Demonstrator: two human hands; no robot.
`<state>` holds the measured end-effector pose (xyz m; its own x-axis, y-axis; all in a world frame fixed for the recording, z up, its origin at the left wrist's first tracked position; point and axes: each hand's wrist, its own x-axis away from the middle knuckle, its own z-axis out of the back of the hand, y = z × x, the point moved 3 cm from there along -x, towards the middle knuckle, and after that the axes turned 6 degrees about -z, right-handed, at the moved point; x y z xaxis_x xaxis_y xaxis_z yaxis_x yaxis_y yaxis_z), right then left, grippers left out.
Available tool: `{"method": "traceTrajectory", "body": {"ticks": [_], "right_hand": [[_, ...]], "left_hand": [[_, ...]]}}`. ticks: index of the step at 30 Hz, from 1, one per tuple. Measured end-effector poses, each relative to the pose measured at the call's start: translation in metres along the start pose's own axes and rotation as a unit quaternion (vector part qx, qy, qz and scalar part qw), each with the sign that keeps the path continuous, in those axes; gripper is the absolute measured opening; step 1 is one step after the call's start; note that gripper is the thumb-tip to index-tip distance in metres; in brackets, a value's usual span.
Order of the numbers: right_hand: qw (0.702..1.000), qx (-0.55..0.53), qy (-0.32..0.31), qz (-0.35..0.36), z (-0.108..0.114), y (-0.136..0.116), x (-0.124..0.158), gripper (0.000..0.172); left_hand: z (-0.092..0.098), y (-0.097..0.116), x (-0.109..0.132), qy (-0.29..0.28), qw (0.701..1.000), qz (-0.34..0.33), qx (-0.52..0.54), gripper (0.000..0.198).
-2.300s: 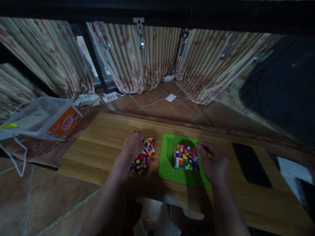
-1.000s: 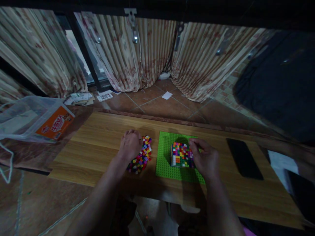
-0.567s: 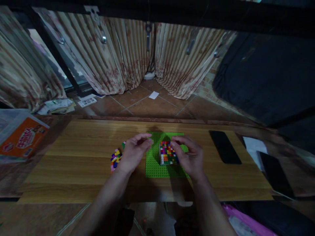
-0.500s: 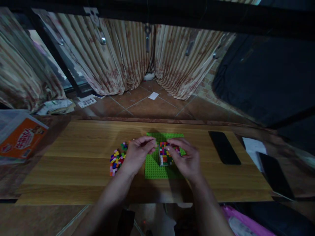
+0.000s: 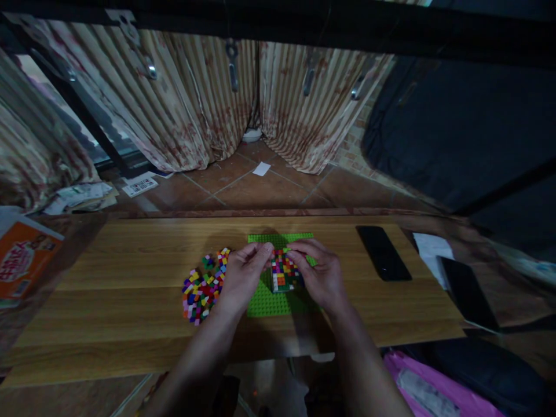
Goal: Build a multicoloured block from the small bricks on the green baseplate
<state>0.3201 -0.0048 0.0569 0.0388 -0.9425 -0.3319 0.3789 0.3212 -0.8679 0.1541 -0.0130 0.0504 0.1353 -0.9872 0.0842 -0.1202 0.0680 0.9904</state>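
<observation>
A green baseplate (image 5: 263, 303) lies on the wooden table (image 5: 130, 289). On it stands a multicoloured block of small bricks (image 5: 282, 275). My left hand (image 5: 244, 278) and my right hand (image 5: 317, 272) meet over the block's far edge, fingertips pinched together. What they pinch is too small to make out. A heap of loose coloured bricks (image 5: 202, 286) lies just left of my left hand.
A black phone (image 5: 383, 252) lies on the table to the right, with a white paper (image 5: 428, 248) and a second dark device (image 5: 469, 292) beyond it. An orange box (image 5: 19, 260) sits at far left. Curtains (image 5: 195, 104) hang behind, above a tiled floor.
My left hand left the loose brick heap and came to the block. My right hand shifted from the block's right side to its far edge. The camera view swung right.
</observation>
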Motion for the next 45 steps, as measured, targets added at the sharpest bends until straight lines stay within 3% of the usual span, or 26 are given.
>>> {"method": "traceTrajectory", "body": {"ticks": [3,8,17,30,39,45], "right_hand": [[0.997,0.007,0.050,-0.065,0.015,0.025,-0.006,0.014],[0.990,-0.017,0.025,-0.136,0.019,0.050,-0.009,0.019],[0.985,-0.023,-0.026,-0.170,0.006,0.045,-0.008,0.017],[0.985,0.011,-0.037,-0.168,0.006,0.041,-0.008,0.017],[0.983,0.076,-0.043,-0.159,0.006,0.033,-0.011,0.017],[0.982,0.006,-0.060,-0.180,0.008,0.047,-0.008,0.019]], "left_hand": [[0.008,-0.001,-0.004,0.035,0.997,-0.032,-0.053,0.034],[0.011,-0.008,-0.008,0.020,0.994,-0.021,-0.102,0.036],[0.008,-0.018,-0.009,-0.018,0.992,-0.047,-0.115,0.036],[0.002,-0.013,-0.005,-0.057,0.977,-0.084,-0.188,0.028],[0.001,-0.016,-0.005,-0.054,0.974,-0.094,-0.201,0.025],[0.002,-0.017,-0.005,-0.060,0.970,-0.095,-0.216,0.025]]}}
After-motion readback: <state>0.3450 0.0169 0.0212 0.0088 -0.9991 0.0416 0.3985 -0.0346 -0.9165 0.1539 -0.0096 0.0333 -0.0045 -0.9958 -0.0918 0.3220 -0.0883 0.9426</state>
